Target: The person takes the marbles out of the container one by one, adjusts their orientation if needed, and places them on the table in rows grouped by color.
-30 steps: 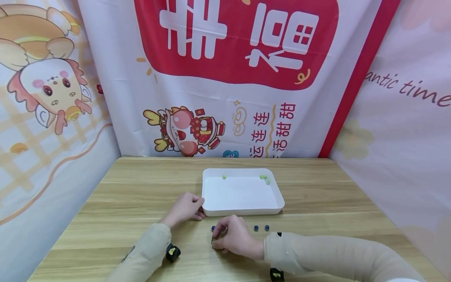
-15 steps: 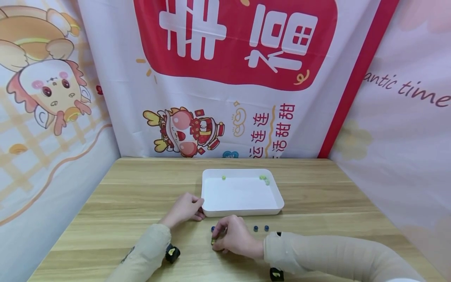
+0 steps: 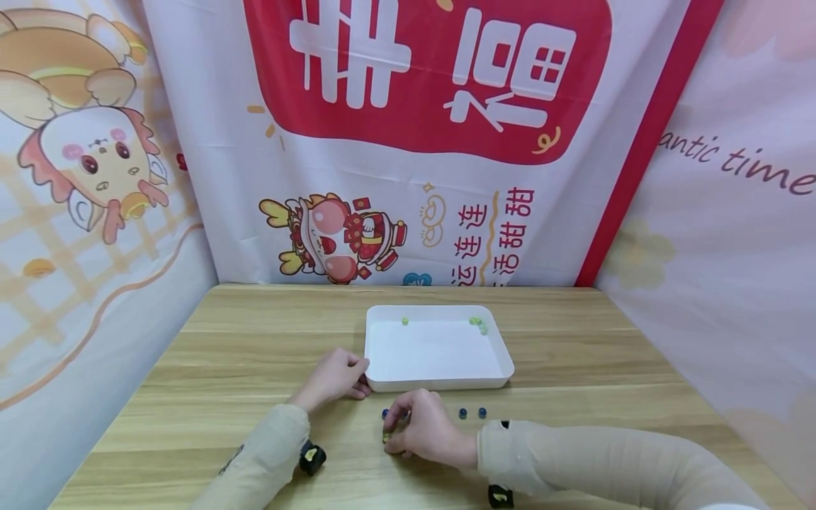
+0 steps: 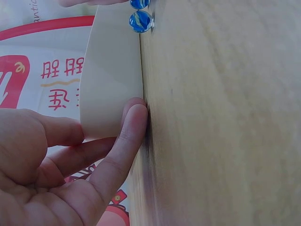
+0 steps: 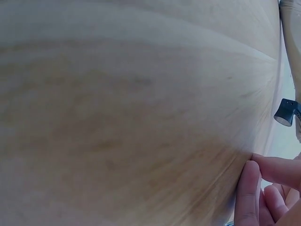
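At the near left corner of a white rectangular tray [image 3: 440, 384], my left hand [image 3: 338, 377] holds on, thumb near the rim and fingertips low against the wall, as the left wrist view shows. My right hand [image 3: 423, 428] is down at the table in front of the tray. Thumb and index finger pinch a small yellow-green marble [image 3: 386, 438], mostly covered by the fingertips. Just beyond those fingers is a blue marble [image 3: 385, 413], and another is partly hidden behind them. Two more, a blue marble [image 3: 462, 413] and its neighbour [image 3: 482, 412], sit right of the hand.
Inside the tray, a yellow-green marble [image 3: 404, 321] lies by the far wall, with several pale green marbles [image 3: 478, 323] grouped at the far right corner. The wooden table [image 3: 574, 340] meets a printed cloth backdrop [image 3: 357, 170] behind and cloth walls on both sides.
Both hands and the tray keep their places. Slightly more of the yellow-green marble shows between the right fingertips than a second ago.
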`<state>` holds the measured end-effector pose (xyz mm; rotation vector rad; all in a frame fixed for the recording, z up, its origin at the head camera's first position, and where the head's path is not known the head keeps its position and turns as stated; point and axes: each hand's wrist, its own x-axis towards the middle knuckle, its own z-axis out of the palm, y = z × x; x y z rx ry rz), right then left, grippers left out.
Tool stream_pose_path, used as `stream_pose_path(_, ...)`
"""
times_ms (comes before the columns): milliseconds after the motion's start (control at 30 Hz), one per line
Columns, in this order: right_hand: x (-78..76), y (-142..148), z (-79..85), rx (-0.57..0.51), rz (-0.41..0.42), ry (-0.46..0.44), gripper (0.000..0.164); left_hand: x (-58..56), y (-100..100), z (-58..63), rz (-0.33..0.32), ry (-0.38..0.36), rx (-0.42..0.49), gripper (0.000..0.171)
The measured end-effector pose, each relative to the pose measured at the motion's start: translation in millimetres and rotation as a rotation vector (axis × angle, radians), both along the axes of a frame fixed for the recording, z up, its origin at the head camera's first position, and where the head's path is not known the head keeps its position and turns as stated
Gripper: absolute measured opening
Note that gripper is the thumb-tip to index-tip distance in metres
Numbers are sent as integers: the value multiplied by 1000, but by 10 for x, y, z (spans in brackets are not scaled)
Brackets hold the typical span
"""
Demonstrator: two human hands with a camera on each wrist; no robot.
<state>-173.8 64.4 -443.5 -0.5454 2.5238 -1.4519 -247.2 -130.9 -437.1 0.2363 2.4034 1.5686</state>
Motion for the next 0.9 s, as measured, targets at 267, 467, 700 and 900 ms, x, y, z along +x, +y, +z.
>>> stream_pose_path(267,10,51,41,37,27,98,28,-4,10,-13,-2,4,2,31)
stream_pose_path(467,-13,156,203,54,2,179,24,-6,9,-22,5,1,3,31)
stream_pose_path(700,-180,332,390,8,-54,289,16,0,3,-23,3,0,-22,30)
stream_pose_path(900,-415,489,570,11,-140,306,14,1,22,-23,6,-4,-21,30)
